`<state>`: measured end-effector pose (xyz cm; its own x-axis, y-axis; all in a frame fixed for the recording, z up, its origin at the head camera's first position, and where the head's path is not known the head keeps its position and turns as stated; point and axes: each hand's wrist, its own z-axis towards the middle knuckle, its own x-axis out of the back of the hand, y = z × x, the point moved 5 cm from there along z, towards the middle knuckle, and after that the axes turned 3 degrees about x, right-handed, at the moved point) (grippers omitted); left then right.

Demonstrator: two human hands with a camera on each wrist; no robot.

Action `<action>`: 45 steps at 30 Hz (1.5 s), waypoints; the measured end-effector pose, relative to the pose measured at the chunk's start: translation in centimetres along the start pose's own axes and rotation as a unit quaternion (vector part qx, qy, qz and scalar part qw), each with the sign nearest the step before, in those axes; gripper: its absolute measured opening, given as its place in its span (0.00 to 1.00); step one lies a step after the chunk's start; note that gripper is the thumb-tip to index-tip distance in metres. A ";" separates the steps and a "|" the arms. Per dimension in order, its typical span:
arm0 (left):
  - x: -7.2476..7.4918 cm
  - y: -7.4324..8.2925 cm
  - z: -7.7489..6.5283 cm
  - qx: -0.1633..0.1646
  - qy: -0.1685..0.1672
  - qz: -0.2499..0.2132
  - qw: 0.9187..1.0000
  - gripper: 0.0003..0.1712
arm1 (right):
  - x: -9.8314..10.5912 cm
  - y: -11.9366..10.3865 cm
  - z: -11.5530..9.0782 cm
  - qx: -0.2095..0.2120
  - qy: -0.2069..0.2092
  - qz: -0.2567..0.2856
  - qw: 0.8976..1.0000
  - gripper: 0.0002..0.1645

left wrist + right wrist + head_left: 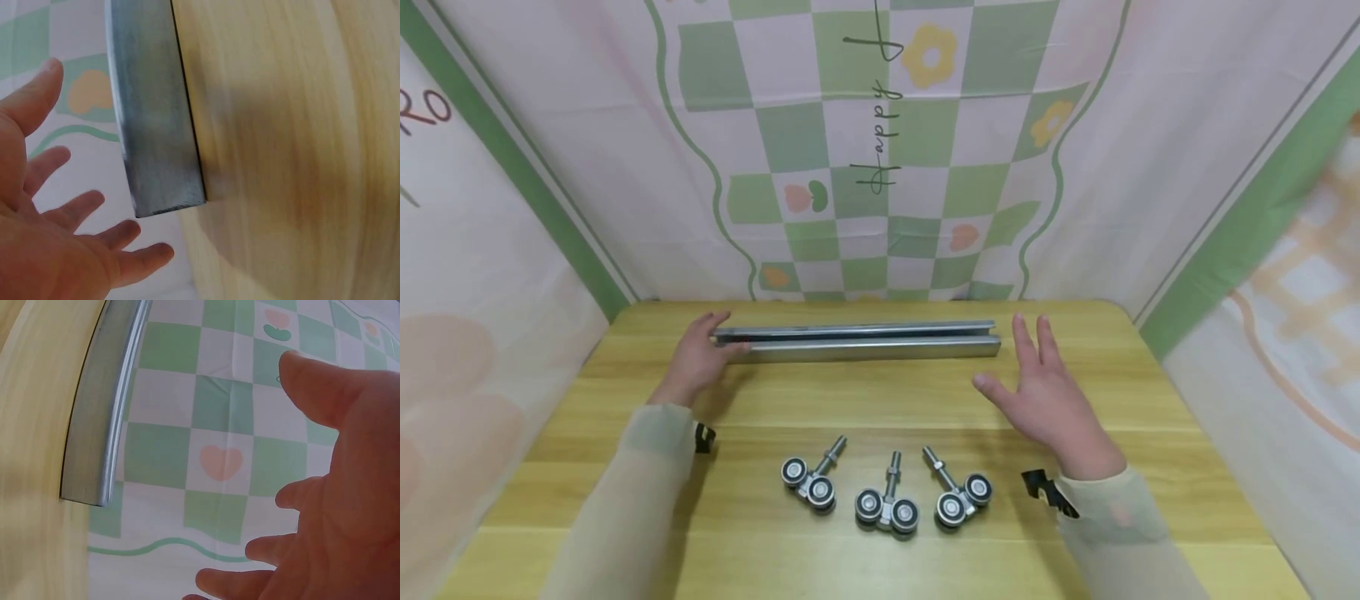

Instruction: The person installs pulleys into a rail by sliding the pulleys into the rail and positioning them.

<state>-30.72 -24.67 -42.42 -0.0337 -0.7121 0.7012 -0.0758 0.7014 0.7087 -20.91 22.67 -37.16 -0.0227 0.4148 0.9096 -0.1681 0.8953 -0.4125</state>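
Observation:
A long steel channel rail (865, 346) lies across the far part of the table, its slot facing up. Around its left end my left hand (696, 358) hovers with fingers spread; the left wrist view shows that hand (69, 231) apart from the rail's squared end (159, 150). My right hand (1052, 400), fingers spread and thumb out, is just off the rail's right end and holds nothing. Nearer me lie three twin-wheel rollers with threaded bolts: a left one (808, 483), a middle one (887, 510) and a right one (962, 500).
The wooden table (865, 400) meets a hanging cloth (917, 150) with a green checked print along its back edge. More cloth hangs at the left (482, 333) and right (1262, 350) sides. A black strap (1048, 492) circles the right wrist.

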 end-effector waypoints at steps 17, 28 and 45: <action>-1.5 -0.6 1.8 -0.032 -0.050 0.073 0.996 0.40 | -2.2 -1.3 -0.2 0.031 -0.116 0.000 0.993 0.38; -2.2 -0.1 2.1 -0.034 -0.050 0.120 0.991 0.39 | -4.5 -3.0 -0.5 0.064 -0.158 -0.018 0.985 0.27; -2.5 0.3 2.1 -0.026 -0.048 0.148 0.987 0.35 | -7.5 -5.1 -1.7 0.072 -0.219 -0.001 0.973 0.24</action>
<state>-32.73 -22.77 -44.14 -0.1405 -0.4726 0.8700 0.0036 0.8785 0.4778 -18.18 15.32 -41.96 -0.4344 0.2768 0.8571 -0.3047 0.8503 -0.4290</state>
